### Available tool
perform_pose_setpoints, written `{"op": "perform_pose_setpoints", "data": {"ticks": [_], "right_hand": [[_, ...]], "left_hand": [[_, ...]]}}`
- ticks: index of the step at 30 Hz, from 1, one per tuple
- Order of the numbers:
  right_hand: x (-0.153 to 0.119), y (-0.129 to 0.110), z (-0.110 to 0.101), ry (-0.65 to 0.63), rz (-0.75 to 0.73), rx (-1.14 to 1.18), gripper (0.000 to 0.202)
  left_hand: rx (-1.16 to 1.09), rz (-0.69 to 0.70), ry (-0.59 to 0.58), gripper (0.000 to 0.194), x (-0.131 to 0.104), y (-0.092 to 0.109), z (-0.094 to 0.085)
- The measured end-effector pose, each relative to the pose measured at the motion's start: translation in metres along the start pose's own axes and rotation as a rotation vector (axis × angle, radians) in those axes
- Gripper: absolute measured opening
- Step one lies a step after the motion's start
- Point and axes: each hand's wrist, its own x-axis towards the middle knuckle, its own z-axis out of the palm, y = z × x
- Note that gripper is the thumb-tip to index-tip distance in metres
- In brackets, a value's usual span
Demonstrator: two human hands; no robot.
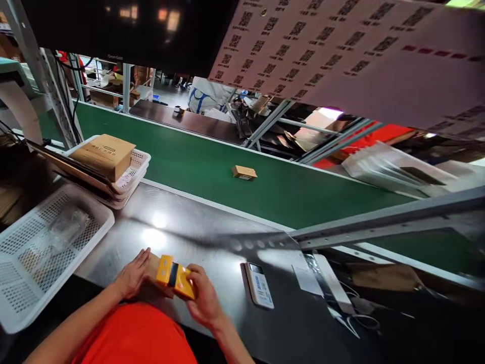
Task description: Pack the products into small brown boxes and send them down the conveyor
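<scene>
My left hand [133, 275] rests along the side of a small brown cardboard box [153, 266], its fingers bent round the edge. A yellow box [184, 283] with a dark band across it is gripped by my right hand [202, 293], thumb on top. The yellow box lies against the open-looking end of the cardboard box, partly over it; I cannot tell how far it reaches inside. Both are low over the metal table [189, 242], close to my red shirt. To the right of my right hand lies a white device with a dark screen [259, 284].
A white basket [102, 212] with clear plastic packaging stands at left; behind it, stacked baskets [142, 164] hold a cardboard carton [104, 154]. A small carton [244, 173] sits on the green conveyor belt [189, 154]. Overhead hang a monitor [132, 30] and a code sheet [341, 81].
</scene>
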Motion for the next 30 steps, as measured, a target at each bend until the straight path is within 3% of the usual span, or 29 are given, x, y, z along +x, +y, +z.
{"op": "perform_pose_setpoints", "data": {"ticks": [2, 6, 8, 11, 14, 19, 25, 30], "right_hand": [[0.006, 0.0, 0.011, -0.093, -0.17, -0.055, 0.044], [-0.001, 0.011, 0.023, -0.116, -0.232, -0.182, 0.05], [-0.008, 0.018, 0.024, -0.086, -0.222, -0.178, 0.053], [-0.015, 0.023, 0.022, -0.067, -0.207, -0.158, 0.056], [-0.016, 0.024, 0.021, -0.104, -0.195, -0.16, 0.057], [-0.019, 0.027, 0.021, -0.177, -0.171, -0.159, 0.058], [-0.014, 0.027, 0.017, -0.366, -0.158, -0.216, 0.079], [0.006, 0.001, 0.001, -0.582, -0.045, -0.302, 0.081]], "left_hand": [[-0.044, -0.04, -0.009, 0.067, 0.002, 0.004, -0.002], [-0.161, -0.146, 0.063, 0.055, 0.007, 0.021, -0.01], [-0.269, -0.304, 0.208, 0.048, 0.009, 0.036, -0.018], [-0.569, -0.655, 0.387, 0.038, 0.013, 0.062, -0.032], [-0.837, -0.866, 0.338, 0.04, 0.024, 0.083, -0.037], [-1.113, -1.028, 0.24, 0.053, 0.043, 0.093, -0.031], [-1.005, -1.077, 0.248, 0.039, 0.052, 0.085, -0.038], [-0.698, -1.05, 0.292, 0.027, 0.061, 0.071, -0.046]]}}
